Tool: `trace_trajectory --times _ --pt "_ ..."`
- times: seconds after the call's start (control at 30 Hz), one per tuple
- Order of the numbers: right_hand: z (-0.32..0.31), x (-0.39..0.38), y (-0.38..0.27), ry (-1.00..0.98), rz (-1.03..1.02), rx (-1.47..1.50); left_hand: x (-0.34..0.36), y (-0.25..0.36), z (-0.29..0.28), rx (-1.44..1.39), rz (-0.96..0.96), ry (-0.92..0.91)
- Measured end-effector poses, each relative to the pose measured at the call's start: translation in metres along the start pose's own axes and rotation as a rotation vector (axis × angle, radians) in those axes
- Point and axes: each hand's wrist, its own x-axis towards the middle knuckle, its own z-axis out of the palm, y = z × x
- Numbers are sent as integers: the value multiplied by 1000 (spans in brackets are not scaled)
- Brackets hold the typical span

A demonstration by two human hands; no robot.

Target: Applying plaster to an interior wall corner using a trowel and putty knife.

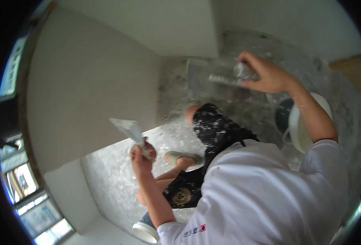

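My left hand (pixel 138 160) is closed round the handle of a putty knife (pixel 127 127), whose wide pale blade points up and left toward the wall. Farther off to the right, my right hand (pixel 270 76) grips a plastering trowel (pixel 200 77) by its pale, lumpy handle. The trowel's broad flat blade reaches left over the floor, slightly blurred, with a streak of white material along it. The two tools are well apart. Neither blade appears to touch the wall.
A smooth grey-beige wall (pixel 94 85) stands at the left, with windows (pixel 41 216) beyond it. White buckets stand at the right (pixel 327 104) and lower left (pixel 145 233). The grey floor (pixel 111 181) is spattered white. A brown board (pixel 354 75) leans at far right.
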Motion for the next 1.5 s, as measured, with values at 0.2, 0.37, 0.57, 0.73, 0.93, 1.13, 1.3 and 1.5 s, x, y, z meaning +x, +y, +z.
trace_trajectory --times 0.2,0.37,0.57,0.73,0.93,1.13,1.3,1.5 --pt "-167 -213 -22 179 501 -316 18 -8 8 -99 -70 19" --pt "-191 -350 51 -262 1061 -88 41 -19 47 48 -129 -123" --pt "-31 -346 254 -187 1289 -499 63 -37 49 59 -132 -150" --pt "72 -319 343 -582 1076 -641 44 -21 40 119 -82 149" --pt "95 -294 402 -1339 1298 -18 61 -48 51 180 -169 40" --pt "-1 -282 300 -1158 1587 180 38 -43 40 221 -157 -73" --pt "-74 -312 196 -1003 1225 -364 46 -50 39 147 -161 -27" --pt "-107 -338 143 -85 647 -683 41 -43 39 89 -148 -44"
